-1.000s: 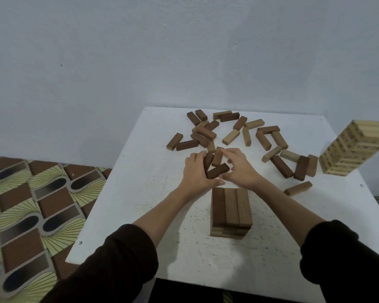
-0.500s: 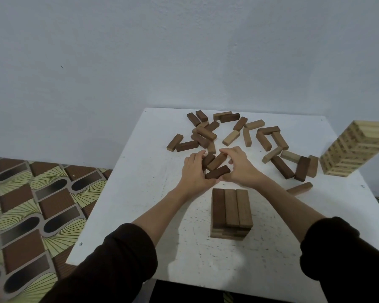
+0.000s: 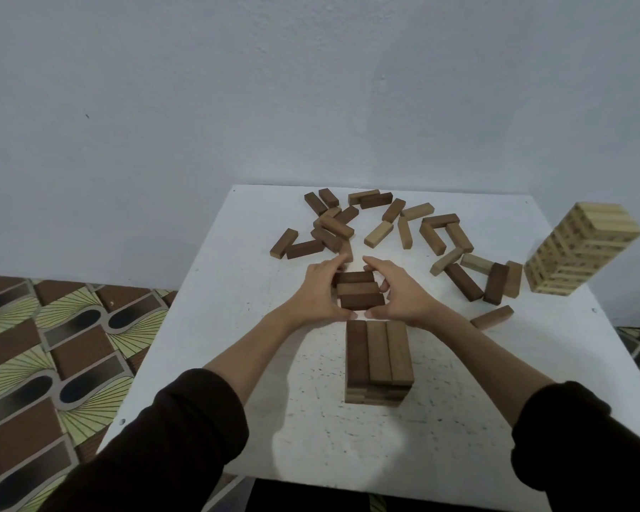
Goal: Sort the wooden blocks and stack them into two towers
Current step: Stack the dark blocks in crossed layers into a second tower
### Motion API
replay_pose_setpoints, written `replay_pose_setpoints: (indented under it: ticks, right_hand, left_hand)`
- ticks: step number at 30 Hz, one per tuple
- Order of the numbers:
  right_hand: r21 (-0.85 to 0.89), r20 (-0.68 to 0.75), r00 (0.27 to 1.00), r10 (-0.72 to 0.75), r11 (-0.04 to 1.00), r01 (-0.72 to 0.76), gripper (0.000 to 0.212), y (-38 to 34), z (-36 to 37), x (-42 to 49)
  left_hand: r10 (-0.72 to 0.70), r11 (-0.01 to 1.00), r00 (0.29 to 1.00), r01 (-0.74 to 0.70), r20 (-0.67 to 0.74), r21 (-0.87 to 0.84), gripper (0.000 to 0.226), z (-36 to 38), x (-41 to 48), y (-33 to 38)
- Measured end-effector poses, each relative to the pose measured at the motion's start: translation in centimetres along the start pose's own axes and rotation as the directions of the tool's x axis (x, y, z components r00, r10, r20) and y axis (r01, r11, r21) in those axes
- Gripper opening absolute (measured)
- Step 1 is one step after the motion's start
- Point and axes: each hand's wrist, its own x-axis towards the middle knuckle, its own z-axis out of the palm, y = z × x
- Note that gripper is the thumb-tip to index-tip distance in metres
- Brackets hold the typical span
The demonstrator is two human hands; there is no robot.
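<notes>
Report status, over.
Hands: left hand, right hand grip row of three dark blocks. Nearside, dark tower, close. Nothing between row and tower.

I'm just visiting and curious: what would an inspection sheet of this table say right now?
Surface: white table, speckled.
Job's things: short dark tower nearest the person; tall light tower at the right edge; loose blocks, dark and light, scattered at the far side; three dark blocks side by side between the hands.
Clutter: nothing seen.
Hands: left hand and right hand grip that row from either end.
Cables: nothing seen.
Surroundings: plain wall behind, patterned floor on the left.
</notes>
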Motion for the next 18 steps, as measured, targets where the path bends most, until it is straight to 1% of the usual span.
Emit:
replay_pose_setpoints:
  ticks: [4, 7, 10, 12, 15, 18]
  right_hand:
    - [-0.021, 0.020, 1.000, 0.016, 1.000, -0.015, 0.088, 0.2, -0.1, 0.1]
    - [-0.018, 0.020, 1.000, 0.018, 1.000, -0.018, 0.085, 0.1, -0.3, 0.2]
    - [0.041, 0.018, 1.000, 0.014, 0.999, -0.015, 0.085, -0.1, -0.6, -0.1]
    - [0.088, 0.002, 1.000, 0.011, 0.996, -0.012, 0.086, -0.5, -1.3, -0.5]
    - [0.182, -0.029, 1.000, -0.004, 0.983, 0.009, 0.086, -1.5, -2.8, -1.4]
    - [0.260, -0.073, 0.997, -0.022, 0.965, 0.040, 0.084, -3.0, -4.0, -2.8]
  left_hand:
    - [-0.031, 0.998, 0.999, 0.031, 0.013, -0.050, 0.100, -0.6, -0.3, 0.0]
    - [-0.015, 0.997, 0.999, 0.017, 0.030, -0.075, 0.098, -0.8, -0.2, 0.2]
    - [0.010, 0.996, 0.999, -0.005, 0.048, -0.093, 0.092, -1.2, -0.1, 0.5]
    - [0.041, 0.996, 0.999, -0.038, 0.035, -0.083, 0.089, -1.8, -0.3, 1.2]
    - [0.090, 0.989, 0.996, -0.089, 0.010, -0.119, 0.094, -3.0, -0.7, 2.6]
    - [0.135, 0.981, 0.991, -0.134, 0.001, -0.139, 0.094, -3.9, -1.7, 4.3]
